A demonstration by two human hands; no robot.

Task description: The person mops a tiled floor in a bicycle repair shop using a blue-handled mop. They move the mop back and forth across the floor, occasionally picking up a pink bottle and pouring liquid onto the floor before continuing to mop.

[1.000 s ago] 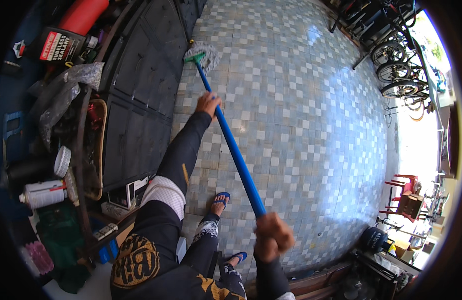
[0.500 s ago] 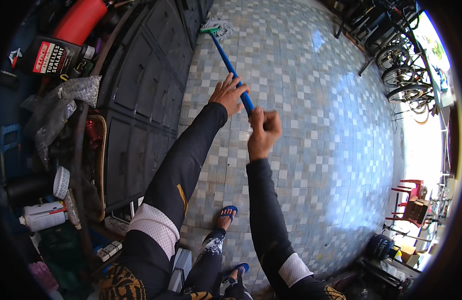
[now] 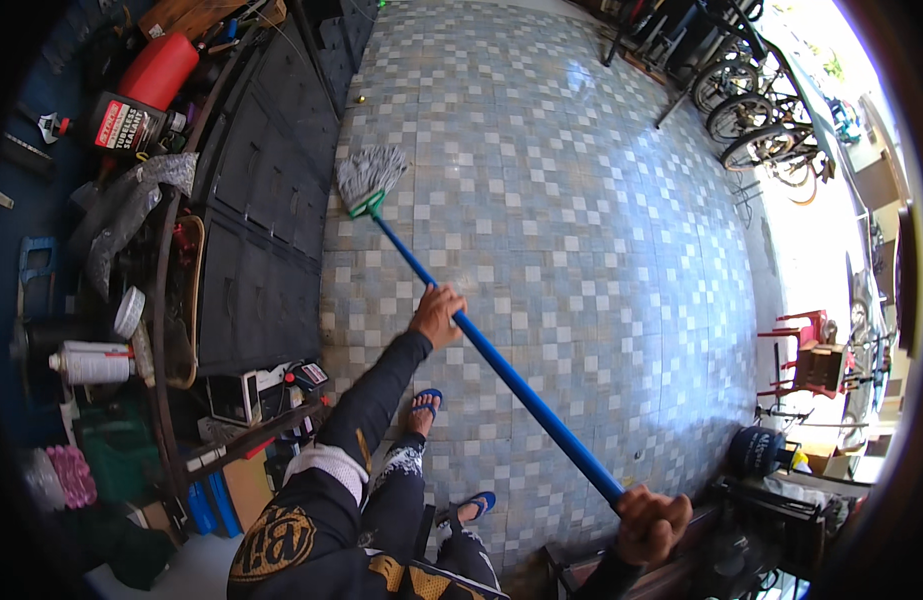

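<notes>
A string mop (image 3: pixel 536 408) with a blue handle slants across the tiled floor. Its grey-white string head (image 3: pixel 371 174), held in a green clamp (image 3: pixel 366 204), lies spread on the tiles near the dark drawer cabinets. My left hand (image 3: pixel 438 315) is closed around the middle of the handle. At the near right, my right hand (image 3: pixel 651 522) grips the handle's top end, with its fingers curled over it.
Black drawer cabinets (image 3: pixel 266 190) line the left side. A cluttered shelf holds a red container (image 3: pixel 159 70) and a white can (image 3: pixel 93 362). Bicycles (image 3: pixel 756 125) stand at the far right, with red chairs (image 3: pixel 806 345) nearer. My feet in blue flip-flops (image 3: pixel 477 505) stand below.
The mop head has come closer along the cabinets. My right hand has pulled back to the lower right with the handle's end. My left hand has moved nearer and closed on the handle.
</notes>
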